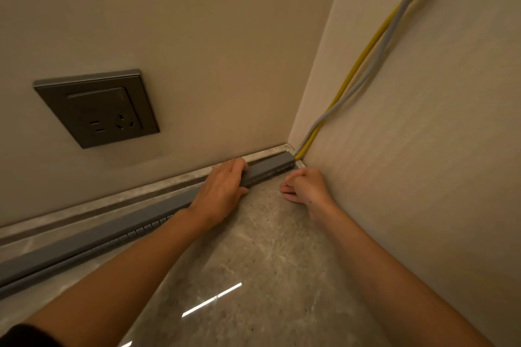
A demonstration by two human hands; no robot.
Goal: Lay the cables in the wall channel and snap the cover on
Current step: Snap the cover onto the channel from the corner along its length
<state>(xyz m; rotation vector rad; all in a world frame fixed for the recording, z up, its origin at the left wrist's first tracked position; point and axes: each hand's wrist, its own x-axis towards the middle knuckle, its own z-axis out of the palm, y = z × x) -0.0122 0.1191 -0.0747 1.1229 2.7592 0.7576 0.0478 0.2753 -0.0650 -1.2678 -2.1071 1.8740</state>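
status: the grey channel (84, 242) lies at the foot of the back wall, on the floor (267, 262). its cover (270, 167) looks seated wherever we can see it. the stretch under the left hand is hidden, so we cannot confirm that part.

cables: the yellow cable (363, 56) and grey cable (394, 28) leave the channel's open end at the corner. from there they climb the side wall toward 1 o'clock, loose and uncovered. inside the channel they are out of sight, so we judge them laid.

hands: the left hand (220, 191) grips the cover near the corner end, fingers over the top, thumb on the front face. the right hand (304, 186) rests on the floor at 3 o'clock of the left, just beside the channel end, apart from it. its fingers are curled in and nothing shows in them.

orientation: the channel's long axis runs on an 8-to-2 o'clock line, flat, with the open end pointing into the corner at 2 o'clock.

remaining, our judgement: a final press on the last stretch by the corner, otherwise near done.

also noted: a socket (97, 108) on the back wall, at 10 o'clock of the left hand.
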